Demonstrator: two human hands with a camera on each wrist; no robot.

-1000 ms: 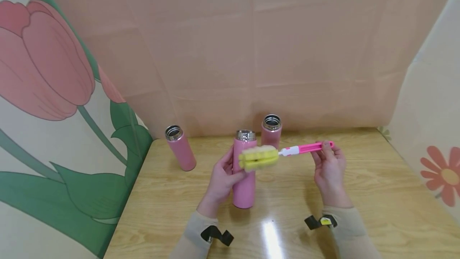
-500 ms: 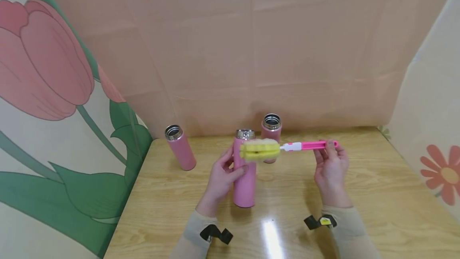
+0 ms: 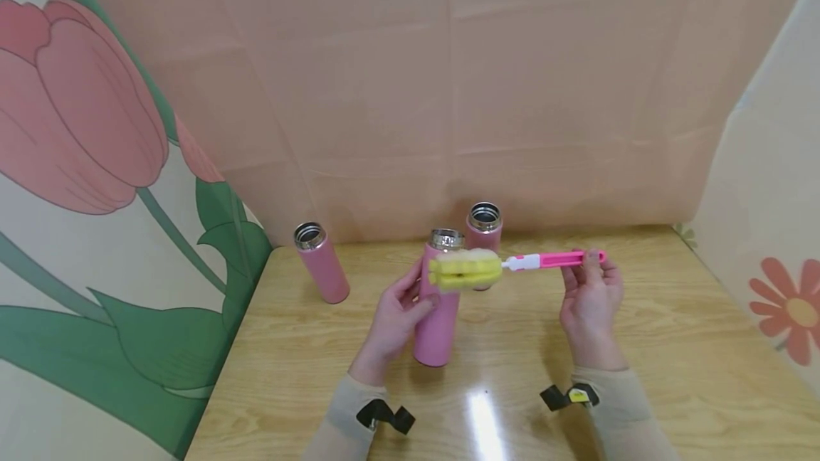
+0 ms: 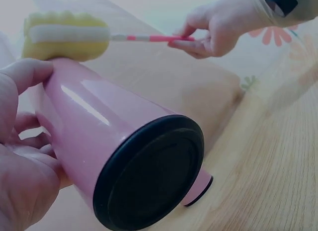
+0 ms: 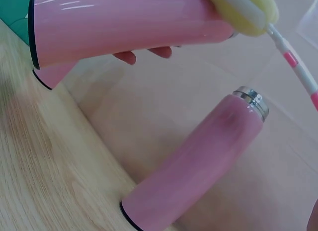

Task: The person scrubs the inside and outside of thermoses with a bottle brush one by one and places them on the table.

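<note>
My left hand (image 3: 397, 319) grips a pink thermos bottle (image 3: 437, 329) round its side, lidless, with a bare steel neck. It is held up off the table, leaning slightly right, and its black base (image 4: 151, 174) faces the left wrist camera. Between thumb and fingers, my right hand (image 3: 592, 304) pinches the pink end of a bottle brush (image 3: 560, 260). The brush lies level, its yellow and white sponge head (image 3: 466, 270) against the upper side of the held bottle, overlapping it in the head view. In the right wrist view the sponge head (image 5: 248, 12) sits close by the bottle's neck.
A second pink bottle (image 3: 324, 269) stands at the back left of the wooden table (image 3: 275, 375). A third lidless pink bottle (image 3: 485, 233) stands behind the brush, near the peach cloth backdrop (image 3: 544, 91). Flower-printed panels (image 3: 794, 311) flank both sides.
The brush has levelled out and shifted slightly up and right with my right hand. The held bottle has tilted a little, its neck moving right.
</note>
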